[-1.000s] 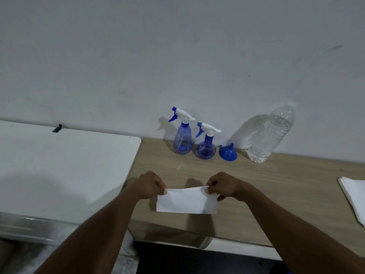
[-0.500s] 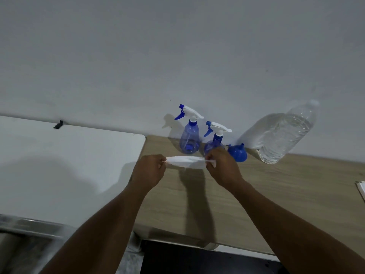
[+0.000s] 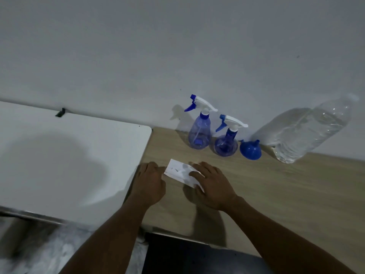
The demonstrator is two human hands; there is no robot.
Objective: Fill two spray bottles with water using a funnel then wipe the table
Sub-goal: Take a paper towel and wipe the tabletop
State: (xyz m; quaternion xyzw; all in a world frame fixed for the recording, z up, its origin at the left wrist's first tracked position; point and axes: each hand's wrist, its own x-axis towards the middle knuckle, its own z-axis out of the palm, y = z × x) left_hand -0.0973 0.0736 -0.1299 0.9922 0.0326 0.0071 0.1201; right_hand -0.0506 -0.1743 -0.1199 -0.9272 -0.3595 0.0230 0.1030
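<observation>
Towel of folded white paper [image 3: 177, 172]: it lies flat on the light wooden table [image 3: 286, 190], near that table's left edge, in front of the spray bottles and apart from them.
Left hand [image 3: 150, 182]: yours rests at the towel's left end with the fingertips at its edge. You cannot tell whether they pinch the paper or only touch it.
Right hand [image 3: 213, 184]: yours lies palm down on the towel's right half, fingers straight and spread, pressing it to the wood.
Taller translucent blue spray bottle [image 3: 199, 135]: upright by the wall, with its white trigger head on and a dip tube visible inside. You cannot read its water level.
Shorter translucent blue spray bottle [image 3: 226, 145]: upright just right of the taller one, trigger head on, level likewise unclear.
Small blue plastic funnel [image 3: 250, 152]: on the wood just right of the shorter bottle, wide mouth down and spout up.
Large clear plastic water bottle [image 3: 308, 135]: right of the funnel by the wall, with clear water through most of its body.
White tabletop [image 3: 69, 155]: it adjoins the wooden table on your left.
</observation>
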